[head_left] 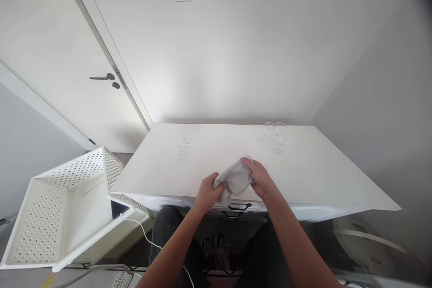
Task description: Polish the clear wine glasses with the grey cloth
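Observation:
A light grey cloth [236, 176] is bunched between my two hands above the front edge of the white cabinet top [216, 148]. My left hand [208, 192] grips its left side, fingers curled into the fabric. My right hand [260, 176] is closed on the right side, with the thumb and fingers pressing the folds. Whether anything is wrapped inside the cloth is hidden. Clear stemmed glasses [279, 131] stand close together at the back right of the top. Farther left, a pair of similar glasses [183, 134] stands near the back edge.
A white perforated basket [84, 202] stands at the lower left, with a dark flat device [119, 209] and a white cable [145, 234] by it. Drawers with black handles [240, 207] are under the front edge. A door [67, 45] and a wall [236, 54] stand behind.

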Action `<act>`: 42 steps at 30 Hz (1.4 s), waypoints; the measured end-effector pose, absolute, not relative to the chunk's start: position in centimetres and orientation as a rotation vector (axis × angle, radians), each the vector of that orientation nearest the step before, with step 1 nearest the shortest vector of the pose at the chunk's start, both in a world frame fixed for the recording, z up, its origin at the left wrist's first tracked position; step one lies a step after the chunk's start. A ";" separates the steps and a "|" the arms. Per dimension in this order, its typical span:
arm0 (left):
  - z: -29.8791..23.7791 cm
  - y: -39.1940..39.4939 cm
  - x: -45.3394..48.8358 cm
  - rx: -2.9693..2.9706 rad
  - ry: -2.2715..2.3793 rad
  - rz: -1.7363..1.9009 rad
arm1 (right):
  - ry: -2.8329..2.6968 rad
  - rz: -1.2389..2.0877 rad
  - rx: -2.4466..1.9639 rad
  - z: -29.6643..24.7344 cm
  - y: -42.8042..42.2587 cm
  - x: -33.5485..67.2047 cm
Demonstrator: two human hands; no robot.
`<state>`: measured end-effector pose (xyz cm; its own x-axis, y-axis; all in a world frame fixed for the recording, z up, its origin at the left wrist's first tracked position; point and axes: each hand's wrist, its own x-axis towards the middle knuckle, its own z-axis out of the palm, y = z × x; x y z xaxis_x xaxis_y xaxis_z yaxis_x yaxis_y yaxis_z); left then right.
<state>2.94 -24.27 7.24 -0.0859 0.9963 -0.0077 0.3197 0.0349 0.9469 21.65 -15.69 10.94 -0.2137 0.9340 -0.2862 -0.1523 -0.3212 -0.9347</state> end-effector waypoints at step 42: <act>6.5 -14.7 -12.5 1.214 2.058 1.492 | -0.654 1.569 -1.409 -1.0 -26.6 23.9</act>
<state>-12.49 -14.71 6.49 -0.5861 0.7820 0.2121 0.4446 0.0916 0.8910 23.94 -26.64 -0.96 0.0547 0.8728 -0.4851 -0.2695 -0.4548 -0.8488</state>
